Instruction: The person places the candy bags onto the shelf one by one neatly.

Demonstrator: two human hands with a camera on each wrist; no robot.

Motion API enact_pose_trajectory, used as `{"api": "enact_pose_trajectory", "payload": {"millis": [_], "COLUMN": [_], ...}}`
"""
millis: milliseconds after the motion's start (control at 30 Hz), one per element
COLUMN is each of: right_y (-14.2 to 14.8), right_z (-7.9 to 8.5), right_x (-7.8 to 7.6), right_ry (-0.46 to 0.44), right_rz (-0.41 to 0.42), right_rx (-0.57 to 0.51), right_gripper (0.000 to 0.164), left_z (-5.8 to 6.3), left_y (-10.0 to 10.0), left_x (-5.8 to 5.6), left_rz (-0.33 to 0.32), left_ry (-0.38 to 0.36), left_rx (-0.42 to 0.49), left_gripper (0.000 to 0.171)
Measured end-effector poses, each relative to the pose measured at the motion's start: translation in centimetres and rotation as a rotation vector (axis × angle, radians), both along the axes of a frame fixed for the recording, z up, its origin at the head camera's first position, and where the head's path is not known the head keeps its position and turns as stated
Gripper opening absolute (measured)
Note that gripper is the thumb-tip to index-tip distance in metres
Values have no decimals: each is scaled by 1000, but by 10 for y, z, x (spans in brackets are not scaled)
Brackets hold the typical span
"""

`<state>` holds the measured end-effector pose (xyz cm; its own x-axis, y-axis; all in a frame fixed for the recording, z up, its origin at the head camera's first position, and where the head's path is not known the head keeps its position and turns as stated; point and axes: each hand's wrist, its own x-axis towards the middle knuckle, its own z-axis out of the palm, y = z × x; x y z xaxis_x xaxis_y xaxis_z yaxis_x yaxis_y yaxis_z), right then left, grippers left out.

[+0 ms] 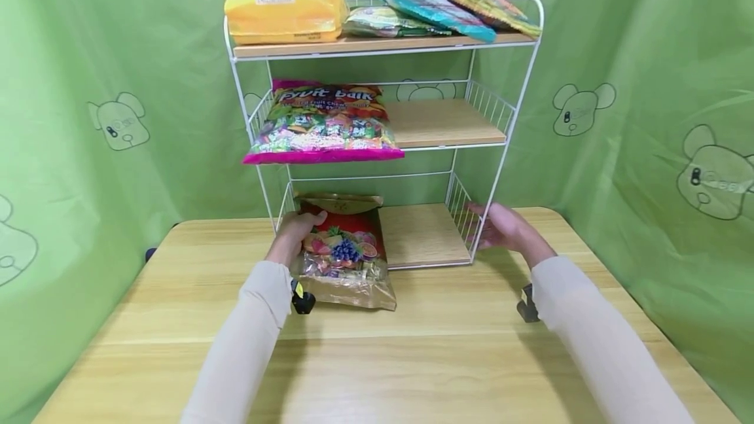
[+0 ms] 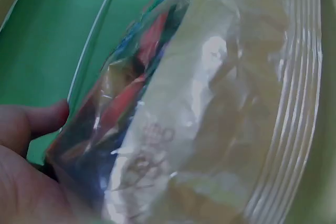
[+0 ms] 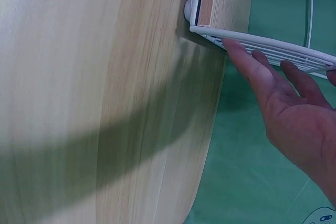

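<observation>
A gold and red bag of fruit candy (image 1: 347,250) lies on the left of the rack's bottom shelf, its front end sticking out past the shelf edge. My left hand (image 1: 297,231) holds the bag by its left side, thumb on top; the other fingers are hidden. In the left wrist view, the bag's crinkled gold end (image 2: 226,93) fills much of the picture beside my thumb. On the other side, my right hand (image 3: 294,108) rests fairly straight fingers against the white wire side panel (image 3: 262,45) of the rack.
The white wire rack (image 1: 506,142) stands on a wooden table (image 1: 412,358) before green cloth. A pink-edged candy bag (image 1: 324,123) overhangs the middle shelf. Up top lie a yellow package (image 1: 285,15), a blue bag (image 1: 438,12) and other bags.
</observation>
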<state>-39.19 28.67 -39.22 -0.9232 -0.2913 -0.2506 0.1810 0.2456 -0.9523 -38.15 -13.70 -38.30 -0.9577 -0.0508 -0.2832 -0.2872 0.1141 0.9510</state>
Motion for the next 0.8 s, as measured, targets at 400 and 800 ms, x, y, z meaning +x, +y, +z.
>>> {"api": "enact_pose_trajectory", "payload": {"millis": [400,800], "right_y": [1,1], "right_z": [-1,-1], "right_x": [0,-2], "right_ry": [18,15], "right_rz": [0,-1], "right_rx": [40,35], "right_gripper": [64,63], "left_z": [-7,10], "left_y": [-2,18], "left_x": [0,26], "left_rz": [-33,-214], "left_ry": [22,125], "left_rx": [-148,-712], "left_gripper": [84,96]}}
